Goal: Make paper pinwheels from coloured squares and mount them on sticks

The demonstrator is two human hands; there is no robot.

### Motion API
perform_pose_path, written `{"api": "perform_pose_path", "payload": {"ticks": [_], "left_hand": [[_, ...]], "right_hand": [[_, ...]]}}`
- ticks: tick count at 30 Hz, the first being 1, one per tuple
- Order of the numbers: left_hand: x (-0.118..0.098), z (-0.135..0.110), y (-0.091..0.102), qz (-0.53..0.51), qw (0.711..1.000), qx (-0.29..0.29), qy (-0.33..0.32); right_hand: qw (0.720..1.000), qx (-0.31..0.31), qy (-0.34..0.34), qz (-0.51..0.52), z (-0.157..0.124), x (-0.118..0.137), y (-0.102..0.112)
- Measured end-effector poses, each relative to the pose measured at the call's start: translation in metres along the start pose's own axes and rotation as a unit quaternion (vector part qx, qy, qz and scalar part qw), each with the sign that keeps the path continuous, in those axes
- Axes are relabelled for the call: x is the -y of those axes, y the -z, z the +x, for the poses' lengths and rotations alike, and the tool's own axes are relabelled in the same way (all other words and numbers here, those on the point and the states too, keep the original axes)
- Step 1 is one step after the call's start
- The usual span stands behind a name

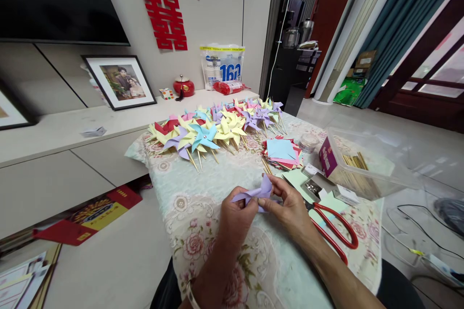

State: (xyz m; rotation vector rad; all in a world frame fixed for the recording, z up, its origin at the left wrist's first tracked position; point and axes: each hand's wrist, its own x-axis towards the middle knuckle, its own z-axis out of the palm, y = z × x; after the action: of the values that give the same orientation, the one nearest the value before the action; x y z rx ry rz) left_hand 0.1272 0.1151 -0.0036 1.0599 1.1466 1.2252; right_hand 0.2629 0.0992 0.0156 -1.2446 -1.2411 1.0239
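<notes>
My left hand [236, 217] and my right hand [288, 205] meet over the flowered tablecloth [188, 203], both pinching a folded purple paper piece [256, 192] between their fingertips. Its corners are bent toward the middle. A long row of finished paper pinwheels [217, 128] on wooden sticks lies across the far side of the table. A stack of coloured paper squares [282, 152] sits just beyond my right hand.
Red-handled scissors [331, 227] lie right of my right hand. A clear plastic box of wooden sticks [358, 164] stands at the right, with a small round tin [309, 142] and a small metal box [314, 188] beside it. A low cabinet [54, 130] with framed photos runs along the left.
</notes>
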Motion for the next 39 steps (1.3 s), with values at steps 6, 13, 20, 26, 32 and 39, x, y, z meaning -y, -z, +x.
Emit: {"api": "perform_pose_path", "payload": {"ticks": [6,13,20,26,32,39], "left_hand": [[0.003,0.0,0.001,0.004,1.0,0.006,-0.009],[0.005,0.002,0.0,-0.008,1.0,0.004,-0.007],[0.005,0.001,0.0,0.004,1.0,0.013,-0.008],[0.005,0.001,-0.001,0.015,1.0,0.005,-0.01],[0.004,-0.001,-0.001,0.024,1.0,0.005,-0.01],[-0.005,-0.003,-0.003,-0.001,1.0,0.006,0.01]], "right_hand": [[1.0,0.017,0.0,0.012,0.002,-0.003,0.001],[1.0,0.014,0.001,0.009,0.001,-0.005,0.002],[0.999,0.016,-0.022,0.03,0.002,-0.002,0.002],[1.0,0.004,-0.023,0.012,0.002,-0.001,0.001],[1.0,0.004,-0.025,0.012,0.002,-0.001,0.001],[1.0,0.003,-0.025,0.008,0.002,0.001,0.002]]}}
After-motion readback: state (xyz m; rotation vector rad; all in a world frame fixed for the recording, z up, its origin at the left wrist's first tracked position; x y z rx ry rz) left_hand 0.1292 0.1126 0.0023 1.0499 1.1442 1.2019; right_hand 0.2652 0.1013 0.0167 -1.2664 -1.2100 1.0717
